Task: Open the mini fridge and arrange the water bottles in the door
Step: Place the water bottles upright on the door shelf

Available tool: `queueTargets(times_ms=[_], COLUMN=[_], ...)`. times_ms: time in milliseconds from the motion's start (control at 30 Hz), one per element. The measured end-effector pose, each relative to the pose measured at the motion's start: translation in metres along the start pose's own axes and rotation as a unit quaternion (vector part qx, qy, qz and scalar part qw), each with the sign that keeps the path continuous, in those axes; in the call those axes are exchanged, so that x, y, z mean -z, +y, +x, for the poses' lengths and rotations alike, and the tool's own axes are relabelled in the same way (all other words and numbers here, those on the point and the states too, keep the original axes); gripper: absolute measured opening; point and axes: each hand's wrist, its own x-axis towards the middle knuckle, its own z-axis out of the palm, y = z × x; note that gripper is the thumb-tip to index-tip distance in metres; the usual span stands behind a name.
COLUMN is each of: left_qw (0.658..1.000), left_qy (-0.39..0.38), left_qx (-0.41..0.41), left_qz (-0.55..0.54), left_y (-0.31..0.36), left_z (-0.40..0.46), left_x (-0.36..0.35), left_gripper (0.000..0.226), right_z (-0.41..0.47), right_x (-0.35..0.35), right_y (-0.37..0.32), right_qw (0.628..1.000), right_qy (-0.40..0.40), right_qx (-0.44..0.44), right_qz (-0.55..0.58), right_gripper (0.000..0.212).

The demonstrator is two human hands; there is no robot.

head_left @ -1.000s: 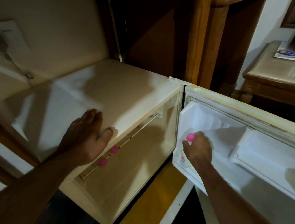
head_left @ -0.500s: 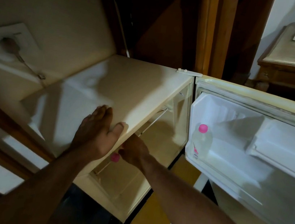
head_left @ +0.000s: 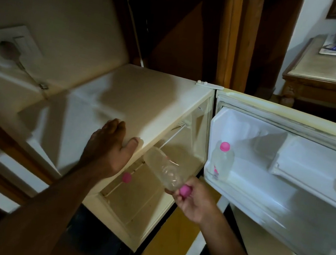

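Your mini fridge (head_left: 135,105) stands open, its door (head_left: 284,187) swung right with one pink-capped bottle (head_left: 221,161) upright in the lower door shelf; your left hand (head_left: 108,147) lies flat and open on the fridge top; your right hand (head_left: 193,200) is closed around the cap end of a second water bottle (head_left: 165,168), held tilted at the cabinet mouth; it looks thin-walled and crushable, so grip the body instead; a third pink cap (head_left: 126,177) shows inside, its bottle hidden.
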Motion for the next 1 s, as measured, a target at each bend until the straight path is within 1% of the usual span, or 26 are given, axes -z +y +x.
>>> queueTargets(times_ms=[67,133,200,233,267,300,333,367,400,467,500,567,633,700,733,800,867,900,1000], left_qw=[1.0,1.0,1.0,1.0,1.0,1.0,1.0,1.0,1.0,1.0,1.0,1.0,1.0,1.0,1.0,1.0,1.0,1.0,1.0], left_qy=[0.002,0.008,0.013,0.013,0.012,0.012,0.012,0.01,0.008,0.006,0.004,0.004,0.004,0.004,0.004,0.005,0.007,0.007,0.008], left_qx=[-0.002,-0.006,-0.014,-0.015,-0.015,-0.016,-0.017,-0.018,-0.018,-0.017,-0.017,-0.018,-0.017,-0.013,-0.011,-0.01,-0.011,-0.01,-0.01], left_qz=[0.008,0.012,0.014,0.015,0.014,0.013,0.012,0.012,0.014,0.016,0.017,0.017,0.014,0.011,0.009,0.008,0.009,0.01,0.002], left_y=[-0.001,-0.001,-0.001,0.0,0.0,0.0,0.001,0.001,0.001,0.001,0.001,0.0,0.001,0.004,0.005,0.005,0.004,0.003,0.002], left_z=[0.001,0.0,0.001,0.0,0.0,0.0,0.0,0.0,-0.001,0.0,0.0,0.0,0.0,-0.001,-0.001,-0.001,0.001,0.001,0.002], left_x=[0.0,0.0,0.0,-0.001,0.0,0.0,0.0,0.0,0.0,0.0,0.0,0.001,0.002,0.003,0.004,0.003,0.002,0.002,0.001], left_gripper=[0.076,0.077,0.077,0.077,0.077,0.077,0.077,0.076,0.076,0.076,0.076,0.076,0.076,0.075,0.075,0.075,0.075,0.075,0.075], right_z=[-0.027,-0.052,-0.078,-0.093,-0.109,-0.124,-0.136,-0.145,-0.15,-0.142,-0.131,-0.104,-0.078,-0.058,-0.048,-0.03,-0.015,-0.009,0.0], right_x=[0.025,0.049,0.07,0.074,0.074,0.071,0.065,0.058,0.049,0.029,0.019,0.001,-0.012,-0.018,-0.017,-0.007,0.011,0.02,0.034], right_y=[0.0,0.003,0.001,-0.003,-0.009,-0.018,-0.028,-0.04,-0.054,-0.082,-0.096,-0.119,-0.136,-0.147,-0.152,-0.161,-0.163,-0.161,-0.157], right_qw=[0.998,0.992,0.972,0.951,0.916,0.866,0.804,0.741,0.689,0.611,0.577,0.531,0.487,0.435,0.421,0.426,0.435,0.436,0.417], right_qy=[0.026,0.095,0.201,0.26,0.316,0.365,0.401,0.421,0.425,0.404,0.391,0.36,0.338,0.31,0.297,0.276,0.261,0.261,0.285], right_qx=[0.027,0.057,0.119,0.16,0.205,0.245,0.28,0.313,0.341,0.37,0.37,0.35,0.316,0.277,0.256,0.205,0.169,0.158,0.155], right_qz=[0.042,0.059,0.013,-0.05,-0.136,-0.237,-0.338,-0.42,-0.478,-0.572,-0.615,-0.683,-0.741,-0.798,-0.818,-0.837,-0.845,-0.847,-0.849], right_gripper=[0.023,0.027,0.028,0.026,0.025,0.025,0.027,0.029,0.031,0.024,0.022,0.021,0.025,0.03,0.032,0.037,0.036,0.033,0.03])
